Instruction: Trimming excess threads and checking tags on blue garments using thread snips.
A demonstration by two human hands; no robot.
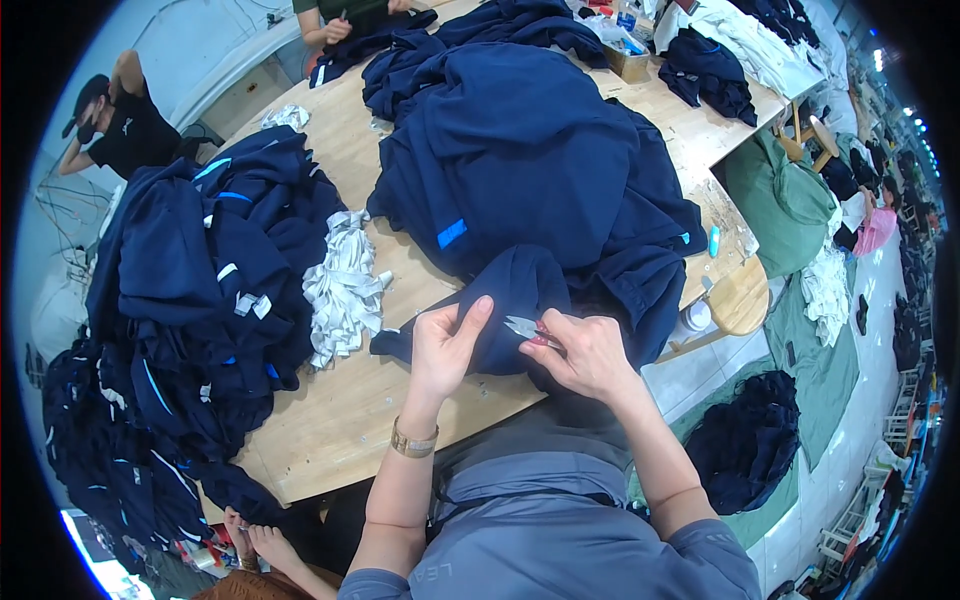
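My left hand (445,345) pinches a fold of a navy blue garment (515,285) at the near edge of a wooden table (340,420). My right hand (585,352) holds small metal thread snips (522,326), blades pointing left at the pinched cloth. The garment trails back into a large heap of navy clothes (520,150) in the middle of the table. A gold bracelet sits on my left wrist.
A second pile of navy garments (200,270) spills off the table's left side. A bunch of white strips (345,285) lies between the piles. Other people sit at the far left and far end. A round wooden stool (740,297) and green sacks (785,200) stand to the right.
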